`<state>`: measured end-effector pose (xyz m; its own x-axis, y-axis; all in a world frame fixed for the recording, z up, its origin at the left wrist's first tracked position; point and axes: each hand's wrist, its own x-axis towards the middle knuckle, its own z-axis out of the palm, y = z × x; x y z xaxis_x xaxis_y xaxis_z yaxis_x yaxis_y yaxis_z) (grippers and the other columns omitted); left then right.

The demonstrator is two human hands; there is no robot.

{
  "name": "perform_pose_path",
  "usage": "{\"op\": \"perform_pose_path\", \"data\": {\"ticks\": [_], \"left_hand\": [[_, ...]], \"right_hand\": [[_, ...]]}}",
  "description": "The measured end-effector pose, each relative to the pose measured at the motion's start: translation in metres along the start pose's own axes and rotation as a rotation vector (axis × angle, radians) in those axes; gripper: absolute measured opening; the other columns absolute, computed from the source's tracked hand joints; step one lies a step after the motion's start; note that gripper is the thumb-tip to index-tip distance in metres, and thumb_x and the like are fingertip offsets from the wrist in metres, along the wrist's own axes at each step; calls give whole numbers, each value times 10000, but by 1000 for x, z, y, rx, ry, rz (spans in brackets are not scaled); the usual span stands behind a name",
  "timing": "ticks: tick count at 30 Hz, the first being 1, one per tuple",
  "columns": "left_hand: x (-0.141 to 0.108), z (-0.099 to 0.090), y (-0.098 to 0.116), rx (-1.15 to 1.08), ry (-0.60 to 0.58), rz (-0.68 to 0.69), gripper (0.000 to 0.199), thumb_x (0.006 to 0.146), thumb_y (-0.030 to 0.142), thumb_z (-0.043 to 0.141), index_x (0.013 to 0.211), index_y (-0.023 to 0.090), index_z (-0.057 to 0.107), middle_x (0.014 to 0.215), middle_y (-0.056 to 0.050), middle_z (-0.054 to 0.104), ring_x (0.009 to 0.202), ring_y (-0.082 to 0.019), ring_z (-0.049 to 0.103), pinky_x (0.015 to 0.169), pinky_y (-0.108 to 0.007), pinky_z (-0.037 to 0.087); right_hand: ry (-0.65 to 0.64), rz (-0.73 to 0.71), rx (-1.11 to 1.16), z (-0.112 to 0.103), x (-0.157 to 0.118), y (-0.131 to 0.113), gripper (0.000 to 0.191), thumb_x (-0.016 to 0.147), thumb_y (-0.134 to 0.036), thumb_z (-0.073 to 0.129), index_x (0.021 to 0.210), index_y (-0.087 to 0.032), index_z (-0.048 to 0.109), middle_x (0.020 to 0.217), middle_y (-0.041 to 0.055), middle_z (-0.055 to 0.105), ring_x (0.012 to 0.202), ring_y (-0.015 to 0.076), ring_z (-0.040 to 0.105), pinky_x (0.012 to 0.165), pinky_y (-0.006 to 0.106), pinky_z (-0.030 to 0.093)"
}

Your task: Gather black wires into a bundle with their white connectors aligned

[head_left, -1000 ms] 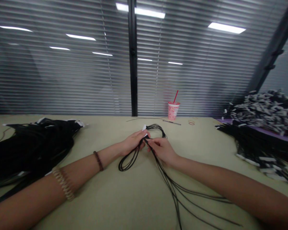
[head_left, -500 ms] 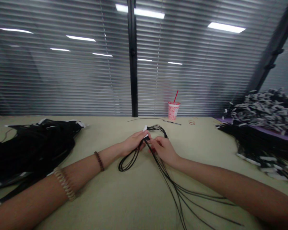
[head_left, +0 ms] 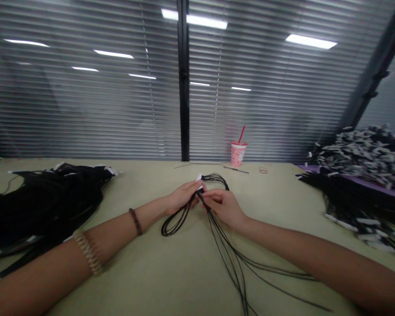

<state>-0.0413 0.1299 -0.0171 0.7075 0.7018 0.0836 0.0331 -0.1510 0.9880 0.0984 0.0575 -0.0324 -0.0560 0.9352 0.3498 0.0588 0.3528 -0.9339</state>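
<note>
In the middle of the table, my left hand point(head_left: 181, 198) is closed around a bundle of thin black cords point(head_left: 176, 226) with white ends. One loop of the bundle hangs below this hand, and another part arches out behind it to the right. My right hand point(head_left: 224, 206) pinches the cords just below the white piece point(head_left: 199, 179), its thumb and forefinger together. From there the loose cord lengths fan out over the table toward the lower right, passing under my right forearm. The fingertips of my left hand are partly hidden.
A heap of black cords point(head_left: 52, 197) lies at the left. At the right are more black cords point(head_left: 342, 193) and a pile with white ends point(head_left: 368, 151) on something purple. A pink cup with a straw point(head_left: 238, 154), a pen point(head_left: 236, 170) and rubber bands point(head_left: 263, 170) sit near the back.
My right hand has shifted slightly left, and its fingers have closed nearer the white piece. The loose cords have swung a little; my left hand keeps its place.
</note>
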Motion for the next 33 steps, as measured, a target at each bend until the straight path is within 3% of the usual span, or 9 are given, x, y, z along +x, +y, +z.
{"op": "perform_pose_path", "data": {"ticks": [8,14,16,18,21,24,26,29,33], "left_hand": [[-2,2,1,33,8,12,385,786,538,352,836,182,490,472,54,438,334,-52,318,334,-163,187],[-5,6,6,37,7,-5,375,781,535,371,791,181,495,449,63,385,351,-54,308,343,-164,187],[-6,6,6,49,5,2,373,781,529,379,771,176,500,438,62,379,354,-54,303,343,-166,184],[-6,7,6,53,13,-7,368,781,523,386,756,174,501,424,66,375,347,-52,299,342,-168,183],[-4,6,6,36,31,-27,354,775,515,407,773,173,499,442,60,438,335,-45,299,339,-171,179],[-2,4,5,-17,22,-75,339,769,506,416,805,174,476,603,1,607,315,-29,276,333,-178,156],[-1,3,4,-59,14,-108,332,773,502,405,823,178,455,726,-53,661,299,-23,262,330,-181,151],[-1,1,5,-97,18,-111,324,776,491,407,819,172,447,783,-98,674,295,-22,285,327,-177,159],[-3,-1,7,-99,34,-121,362,789,494,377,776,150,488,613,-73,651,285,-33,301,315,-175,164]], "right_hand": [[3,-43,-192,0,0,3,151,766,-323,505,746,-173,504,604,5,606,520,119,567,487,210,413],[-46,-338,-744,-10,-4,0,92,776,-191,455,856,-189,501,622,-14,576,528,110,516,516,209,346],[-65,-363,-790,-11,-5,-3,118,763,-167,457,869,-189,504,616,-18,560,519,102,490,516,208,329],[-76,-291,-664,-12,-3,-6,102,735,-160,479,832,-182,502,576,-32,525,487,88,457,492,197,321],[-154,55,-312,-18,5,-19,54,686,-167,518,736,-167,498,477,-58,454,390,62,376,395,171,272],[-252,404,50,-33,17,-42,69,648,-122,513,713,-143,524,438,-75,395,333,29,285,328,141,178],[-248,488,254,-47,24,-61,66,649,-99,485,682,-122,538,436,-80,357,324,8,226,308,127,137],[-91,439,441,-69,32,-90,133,685,-102,428,649,-104,557,487,-30,453,336,11,269,284,128,177],[87,173,572,-89,35,-119,214,767,-66,391,679,-110,581,606,10,553,436,5,431,347,89,288]]}}
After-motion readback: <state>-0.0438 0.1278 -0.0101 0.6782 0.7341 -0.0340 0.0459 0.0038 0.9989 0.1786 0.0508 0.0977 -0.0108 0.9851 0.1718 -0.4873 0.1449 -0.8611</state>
